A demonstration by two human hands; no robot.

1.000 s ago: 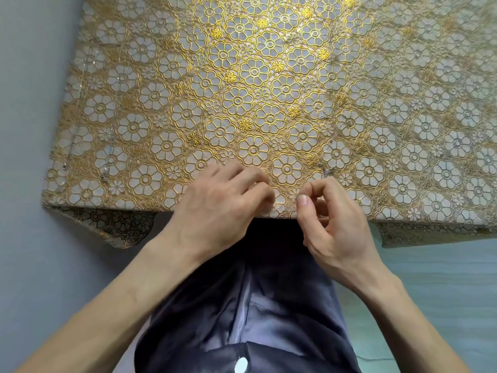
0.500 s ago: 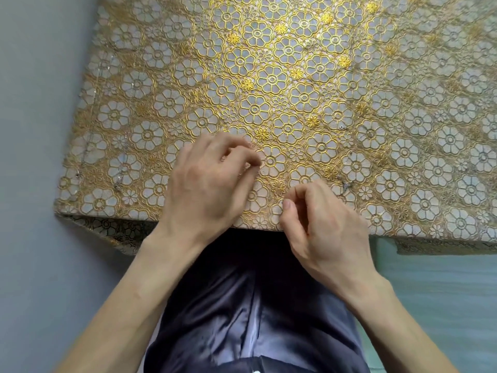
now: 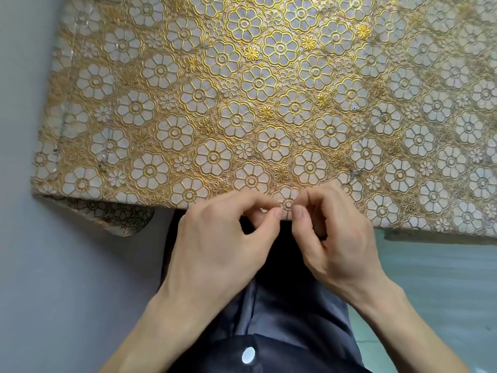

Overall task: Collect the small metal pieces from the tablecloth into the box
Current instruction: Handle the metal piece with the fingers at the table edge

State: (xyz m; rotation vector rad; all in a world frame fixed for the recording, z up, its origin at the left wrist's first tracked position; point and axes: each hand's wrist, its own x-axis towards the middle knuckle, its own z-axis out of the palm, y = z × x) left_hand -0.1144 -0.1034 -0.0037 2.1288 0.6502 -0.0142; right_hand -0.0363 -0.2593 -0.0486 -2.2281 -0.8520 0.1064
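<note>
Left hand [image 3: 223, 238] and right hand [image 3: 332, 238] curled at near tablecloth [image 3: 166, 76] edge, contents unclear; metal piece [image 3: 355, 173] probably light, wants fingertip pinch.

Both hands sit at the near edge of the cloth [image 3: 188, 103], almost touching each other. The left hand [image 3: 223, 238] has its fingers curled, with thumb and first finger pressed tip to tip. A tiny pale speck shows between them, too small to tell what it is. The right hand [image 3: 336, 238] is curled too, thumb up by its fingers. A metal bit [image 3: 355, 173] lies just past the right hand. A second bit [image 3: 355, 108] lies farther out. Two more bits [image 3: 101, 165] lie far off to the left hand's outer side.
</note>
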